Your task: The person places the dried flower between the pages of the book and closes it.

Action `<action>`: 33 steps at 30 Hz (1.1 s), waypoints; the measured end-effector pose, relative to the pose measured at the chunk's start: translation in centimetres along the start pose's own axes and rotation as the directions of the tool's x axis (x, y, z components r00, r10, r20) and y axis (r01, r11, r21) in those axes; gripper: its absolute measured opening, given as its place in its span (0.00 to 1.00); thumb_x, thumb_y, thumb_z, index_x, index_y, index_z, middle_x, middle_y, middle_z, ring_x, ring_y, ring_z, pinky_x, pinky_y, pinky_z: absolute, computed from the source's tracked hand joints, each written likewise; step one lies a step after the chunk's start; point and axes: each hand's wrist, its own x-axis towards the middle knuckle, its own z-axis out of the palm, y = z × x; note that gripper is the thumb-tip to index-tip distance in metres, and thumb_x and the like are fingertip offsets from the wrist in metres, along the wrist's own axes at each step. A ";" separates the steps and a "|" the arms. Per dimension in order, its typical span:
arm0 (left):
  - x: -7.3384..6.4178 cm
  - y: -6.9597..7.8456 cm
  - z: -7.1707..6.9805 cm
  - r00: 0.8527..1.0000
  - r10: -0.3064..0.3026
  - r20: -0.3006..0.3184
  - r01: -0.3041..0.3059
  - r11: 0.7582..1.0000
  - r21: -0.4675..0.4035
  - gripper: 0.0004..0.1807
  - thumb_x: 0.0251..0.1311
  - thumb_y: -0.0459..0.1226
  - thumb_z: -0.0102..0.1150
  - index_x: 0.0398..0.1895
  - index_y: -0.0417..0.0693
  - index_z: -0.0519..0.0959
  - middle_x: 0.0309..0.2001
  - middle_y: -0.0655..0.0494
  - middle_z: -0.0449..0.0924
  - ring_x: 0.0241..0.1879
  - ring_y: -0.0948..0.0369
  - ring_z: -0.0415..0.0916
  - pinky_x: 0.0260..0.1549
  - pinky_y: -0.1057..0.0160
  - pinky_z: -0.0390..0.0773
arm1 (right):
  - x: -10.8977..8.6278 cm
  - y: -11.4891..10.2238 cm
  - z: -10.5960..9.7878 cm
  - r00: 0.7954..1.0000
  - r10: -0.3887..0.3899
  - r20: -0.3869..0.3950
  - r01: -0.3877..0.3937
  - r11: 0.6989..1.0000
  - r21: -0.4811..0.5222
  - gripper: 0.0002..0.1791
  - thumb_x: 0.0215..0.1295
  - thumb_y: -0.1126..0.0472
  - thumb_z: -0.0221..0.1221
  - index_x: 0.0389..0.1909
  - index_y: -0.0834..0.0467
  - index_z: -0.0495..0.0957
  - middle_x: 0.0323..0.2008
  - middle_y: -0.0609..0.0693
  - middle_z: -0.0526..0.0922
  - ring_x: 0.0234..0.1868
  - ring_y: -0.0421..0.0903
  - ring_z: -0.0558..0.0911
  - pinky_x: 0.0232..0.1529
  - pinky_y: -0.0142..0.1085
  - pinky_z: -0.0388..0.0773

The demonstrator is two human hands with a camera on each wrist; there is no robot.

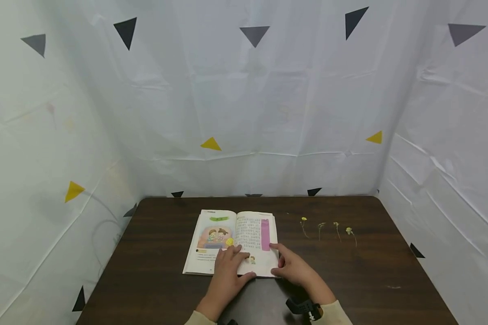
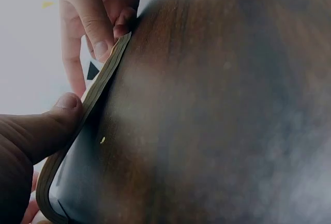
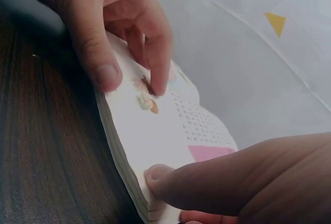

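An open book (image 1: 211, 266) lies on the dark wooden table, a coloured picture on its left page and a pink strip (image 1: 265, 234) on its right page. Across the inner fold my left hand (image 1: 226, 271) rests with fingers spread on the pages, its thumb at the near edge. At the book's lower right corner is my right hand (image 1: 296, 267). Its thumb (image 3: 163, 178) presses on the page there, with curled fingers beside and below the corner, and the index finger reaches along the right edge. In the left wrist view the page block (image 2: 106, 74) shows edge-on.
To the right of the book several small dried flowers on thin stems, among them a yellow one (image 1: 304, 219), lie in a row on the table (image 1: 366, 280). White sheeting (image 1: 293, 113) with printed triangles surrounds the table at the back and sides.
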 end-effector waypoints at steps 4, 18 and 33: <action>-0.2 -0.2 0.3 1.000 -0.002 -0.026 0.001 1.000 -0.022 0.31 0.54 0.54 0.84 0.60 0.57 0.86 0.67 0.47 0.81 0.70 0.43 0.75 0.76 0.26 0.58 | -0.2 0.3 0.3 0.999 -0.033 -0.014 0.033 0.999 -0.010 0.42 0.65 0.68 0.74 0.79 0.59 0.69 0.31 0.52 0.75 0.29 0.47 0.72 0.28 0.35 0.69; -0.1 -0.5 0.5 0.999 -0.005 -0.040 0.004 1.000 -0.027 0.30 0.53 0.54 0.84 0.59 0.60 0.86 0.67 0.48 0.80 0.69 0.43 0.74 0.75 0.27 0.60 | -0.6 0.7 1.4 0.984 -0.067 -0.166 0.058 0.997 -0.058 0.31 0.65 0.68 0.74 0.69 0.59 0.79 0.32 0.51 0.77 0.28 0.41 0.73 0.30 0.32 0.72; -0.3 -0.5 0.6 0.999 -0.006 -0.054 0.003 0.999 -0.045 0.32 0.51 0.54 0.85 0.59 0.60 0.86 0.67 0.49 0.80 0.67 0.44 0.72 0.69 0.32 0.64 | -1.4 1.3 -2.6 0.838 0.180 -0.514 -0.170 0.983 0.068 0.08 0.75 0.64 0.64 0.49 0.63 0.85 0.34 0.55 0.88 0.23 0.45 0.85 0.27 0.38 0.85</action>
